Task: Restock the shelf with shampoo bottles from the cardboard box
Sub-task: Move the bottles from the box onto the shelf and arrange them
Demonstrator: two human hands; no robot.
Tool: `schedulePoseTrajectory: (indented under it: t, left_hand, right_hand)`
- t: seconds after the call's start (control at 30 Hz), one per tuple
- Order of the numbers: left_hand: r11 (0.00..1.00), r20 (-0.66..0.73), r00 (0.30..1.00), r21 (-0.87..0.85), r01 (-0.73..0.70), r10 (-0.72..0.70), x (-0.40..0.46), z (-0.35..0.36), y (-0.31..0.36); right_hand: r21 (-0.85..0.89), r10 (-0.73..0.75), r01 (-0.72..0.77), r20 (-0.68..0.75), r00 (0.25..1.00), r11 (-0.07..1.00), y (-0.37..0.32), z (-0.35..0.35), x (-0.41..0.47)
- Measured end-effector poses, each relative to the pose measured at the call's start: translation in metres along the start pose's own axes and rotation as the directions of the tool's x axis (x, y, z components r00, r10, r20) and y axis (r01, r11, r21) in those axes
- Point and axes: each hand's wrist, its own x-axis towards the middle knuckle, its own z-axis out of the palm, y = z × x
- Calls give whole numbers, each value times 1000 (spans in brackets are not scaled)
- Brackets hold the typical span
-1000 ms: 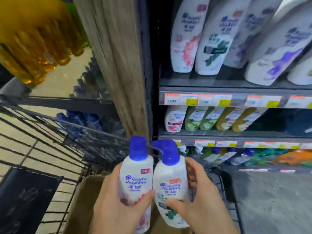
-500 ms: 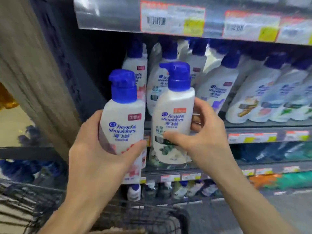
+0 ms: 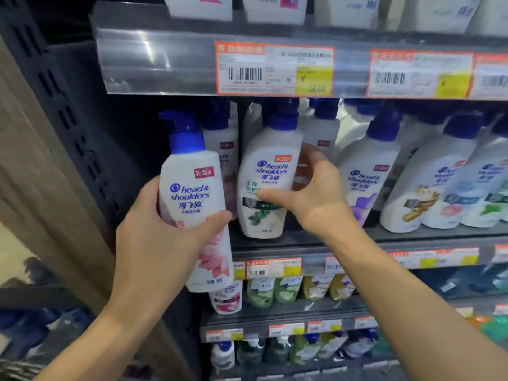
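Two shampoo bottles in hand, left hand [image 3: 154, 243] gripping pink-flower bottle [image 3: 192, 199], right hand [image 3: 316, 193] gripping green-leaf bottle [image 3: 265, 188] on shelf [image 3: 412, 243], two price tags [image 3: 275, 68] above.

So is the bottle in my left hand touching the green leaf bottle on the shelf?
Apart. The head view shows a dark gap between the pink flower bottle in the left hand and the green leaf bottle.

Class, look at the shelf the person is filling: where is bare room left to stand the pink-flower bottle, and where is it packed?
Free: the dark gap at the shelf's left end, between the slotted upright and the green-leaf bottle gripped by the right hand. Packed: rightwards, bottles stand shoulder to shoulder. The left hand holds the pink-flower bottle before that gap.
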Motion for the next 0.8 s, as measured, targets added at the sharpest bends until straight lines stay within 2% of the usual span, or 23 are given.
schedulePoseTrajectory:
  t: [0.17, 0.37, 0.63, 0.7, 0.8]
  left_hand:
    - [1000, -5, 1000, 11, -5, 5, 6, 1, -3]
    - [1000, 10, 1000, 15, 4, -4, 7, 0, -4]
    - [998, 21, 999, 49, -50, 49, 11, -5, 1]
    - [996, 17, 998, 64, -66, 65, 12, -5, 5]
    - [994, -7, 997, 73, -77, 78, 15, -2, 9]
  right_hand:
    - [-36, 17, -16, 32, 999, 999, 18, 5, -4]
    - [-44, -30, 34, 75, 997, 998, 23, 4, -6]
    - [-69, 23, -14, 138, 990, 997, 22, -6, -6]
    - [-114, 33, -17, 143, 989, 993, 20, -8, -7]
    - [-281, 119, -74, 146, 982, 957, 24, -9, -17]
